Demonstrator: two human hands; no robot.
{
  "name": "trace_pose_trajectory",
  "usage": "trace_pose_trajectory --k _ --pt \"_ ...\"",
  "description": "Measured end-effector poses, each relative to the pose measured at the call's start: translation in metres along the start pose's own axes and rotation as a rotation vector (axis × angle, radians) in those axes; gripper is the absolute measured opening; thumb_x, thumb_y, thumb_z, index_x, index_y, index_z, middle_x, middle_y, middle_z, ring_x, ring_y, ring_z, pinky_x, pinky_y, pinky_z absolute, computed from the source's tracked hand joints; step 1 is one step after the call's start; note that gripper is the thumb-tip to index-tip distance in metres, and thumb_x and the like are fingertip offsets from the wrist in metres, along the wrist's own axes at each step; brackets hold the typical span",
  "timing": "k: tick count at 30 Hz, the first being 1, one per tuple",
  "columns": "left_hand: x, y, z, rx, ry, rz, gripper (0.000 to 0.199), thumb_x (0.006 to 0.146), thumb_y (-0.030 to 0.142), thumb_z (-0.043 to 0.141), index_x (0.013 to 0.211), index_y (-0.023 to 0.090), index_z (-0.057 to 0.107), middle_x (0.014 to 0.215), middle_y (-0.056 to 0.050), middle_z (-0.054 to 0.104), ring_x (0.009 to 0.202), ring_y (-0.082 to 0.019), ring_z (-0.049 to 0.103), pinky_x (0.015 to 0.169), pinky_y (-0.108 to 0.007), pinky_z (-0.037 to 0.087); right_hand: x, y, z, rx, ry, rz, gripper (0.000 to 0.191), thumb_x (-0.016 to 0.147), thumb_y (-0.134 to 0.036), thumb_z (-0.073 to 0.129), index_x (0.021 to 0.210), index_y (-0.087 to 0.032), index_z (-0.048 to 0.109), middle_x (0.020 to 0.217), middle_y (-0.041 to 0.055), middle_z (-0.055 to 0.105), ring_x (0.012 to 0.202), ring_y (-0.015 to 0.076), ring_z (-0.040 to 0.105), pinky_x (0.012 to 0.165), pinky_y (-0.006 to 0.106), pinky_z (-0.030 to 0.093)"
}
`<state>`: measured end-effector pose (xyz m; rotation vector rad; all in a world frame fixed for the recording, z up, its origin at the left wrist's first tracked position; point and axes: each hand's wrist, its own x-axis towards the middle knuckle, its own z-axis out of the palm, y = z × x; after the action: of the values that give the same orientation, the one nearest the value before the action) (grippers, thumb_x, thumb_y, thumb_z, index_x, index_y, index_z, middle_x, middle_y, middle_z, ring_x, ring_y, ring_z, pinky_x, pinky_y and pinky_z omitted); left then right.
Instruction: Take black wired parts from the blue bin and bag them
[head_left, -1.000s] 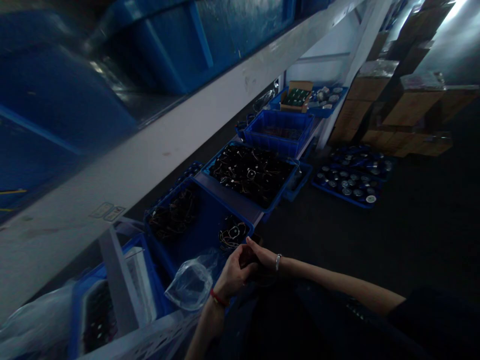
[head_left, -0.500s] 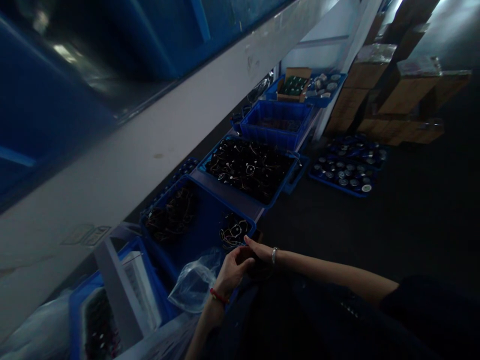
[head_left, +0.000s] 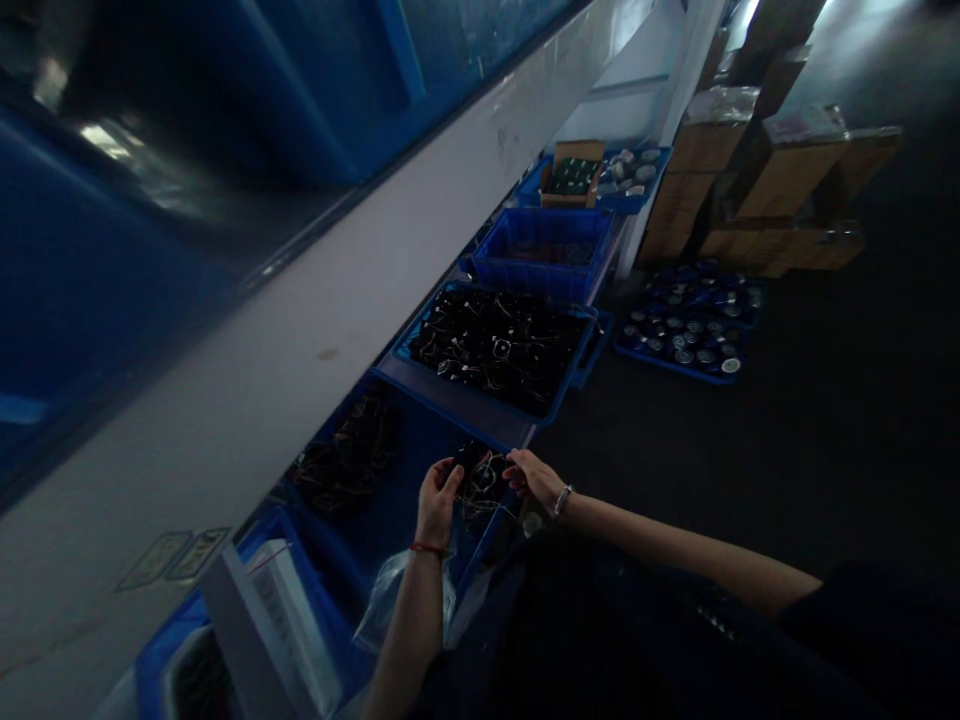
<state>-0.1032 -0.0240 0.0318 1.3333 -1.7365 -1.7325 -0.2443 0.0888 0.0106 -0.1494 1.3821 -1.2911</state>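
Note:
My left hand point(head_left: 437, 503), a red cord at its wrist, pinches the edge of a small black wired part point(head_left: 468, 457) over the near end of a blue tray point(head_left: 420, 425). Just to its right, my right hand point(head_left: 537, 478), with a silver bracelet, has its fingers curled at the thin wires point(head_left: 491, 472); what lies in its fingertips is too dark to make out. Below and between the hands are more black parts with loose light-coloured wires. A dark bundle of wired parts point(head_left: 349, 450) lies at the tray's far left side.
A white shelf beam point(head_left: 322, 330) crosses close above on the left. Beyond are a tray of black wired parts point(head_left: 502, 345), a blue bin point(head_left: 544, 245) and an open carton point(head_left: 574, 180). A clear plastic bag point(head_left: 390, 595) lies near my left forearm. Blue-and-silver cylinders point(head_left: 682, 340) and cartons point(head_left: 795, 165) stand right.
My hands were together at the tray's near edge; now they are apart over the wired parts. The left has moved up and left, and a black part shows in its fingers.

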Motion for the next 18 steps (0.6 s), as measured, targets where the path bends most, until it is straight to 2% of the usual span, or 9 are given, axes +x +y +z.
trace_pose_trajectory --k 2,5,7,9,11,14,16,18 --pt "0.031 -0.011 -0.001 0.074 0.093 0.020 0.049 0.076 0.044 0.064 0.112 0.014 0.050 0.095 -0.008 0.064 0.083 -0.018 0.062 0.074 -0.030 0.049 0.000 -0.004 -0.009 0.000 0.088 -0.064 0.032 0.095 -0.042 0.041 0.107 -0.015 0.052 0.096 0.0046 0.059 0.077 0.0133 0.056 0.072 0.030 0.047" --pt "0.064 -0.027 0.011 0.196 0.150 0.046 0.032 0.078 0.035 0.064 0.100 0.013 0.056 0.091 -0.006 0.063 0.085 -0.018 0.061 0.079 -0.035 0.048 -0.001 -0.002 -0.016 -0.017 0.116 -0.066 0.028 0.095 -0.039 0.045 0.104 -0.014 0.054 0.092 0.0042 0.059 0.077 0.0138 0.057 0.073 0.031 0.047" --pt "0.072 -0.033 0.020 0.278 0.183 0.068 0.022 0.079 0.030 0.063 0.091 0.013 0.060 0.094 -0.006 0.064 0.093 -0.020 0.059 0.088 -0.040 0.045 -0.001 0.001 -0.018 -0.031 0.113 -0.049 0.026 0.094 -0.037 0.047 0.102 -0.013 0.055 0.090 0.0036 0.060 0.075 0.0135 0.057 0.072 0.031 0.048" --pt "0.069 -0.033 0.022 0.351 0.237 0.098 0.015 0.079 0.027 0.062 0.087 0.014 0.062 0.101 -0.009 0.064 0.104 -0.022 0.056 0.097 -0.042 0.039 0.000 0.002 -0.018 -0.043 0.112 -0.044 0.026 0.093 -0.036 0.048 0.102 -0.013 0.056 0.090 0.0035 0.060 0.075 0.0133 0.057 0.071 0.030 0.048" --pt "0.052 -0.028 0.014 0.408 0.295 0.139 0.018 0.080 0.026 0.057 0.092 0.015 0.063 0.111 -0.012 0.062 0.113 -0.025 0.052 0.102 -0.039 0.035 0.001 0.002 -0.019 -0.054 0.112 -0.044 0.026 0.093 -0.036 0.049 0.103 -0.013 0.056 0.091 0.0036 0.060 0.076 0.0134 0.057 0.072 0.031 0.048" --pt "0.000 -0.022 -0.017 0.474 0.368 0.198 0.028 0.081 0.031 0.051 0.104 0.019 0.061 0.119 -0.010 0.060 0.113 -0.025 0.053 0.098 -0.034 0.039 0.000 -0.001 -0.021 -0.073 0.095 -0.036 0.026 0.094 -0.035 0.049 0.104 -0.013 0.056 0.091 0.0036 0.059 0.077 0.0136 0.058 0.073 0.031 0.049" --pt "-0.044 -0.023 -0.045 0.522 0.413 0.194 0.022 0.079 0.034 0.052 0.096 0.025 0.062 0.102 -0.005 0.066 0.097 -0.026 0.061 0.089 -0.035 0.045 0.000 -0.003 -0.022 -0.089 0.072 -0.027 0.025 0.094 -0.035 0.049 0.104 -0.013 0.056 0.091 0.0035 0.059 0.077 0.0136 0.058 0.073 0.032 0.049" --pt "-0.084 -0.032 -0.070 0.588 0.435 0.132 0.013 0.075 0.034 0.055 0.086 0.031 0.062 0.085 0.000 0.068 0.083 -0.027 0.064 0.078 -0.038 0.048 0.000 -0.003 -0.022 -0.108 0.049 -0.015 0.024 0.094 -0.034 0.049 0.104 -0.013 0.056 0.091 0.0036 0.060 0.077 0.0135 0.058 0.073 0.032 0.049"
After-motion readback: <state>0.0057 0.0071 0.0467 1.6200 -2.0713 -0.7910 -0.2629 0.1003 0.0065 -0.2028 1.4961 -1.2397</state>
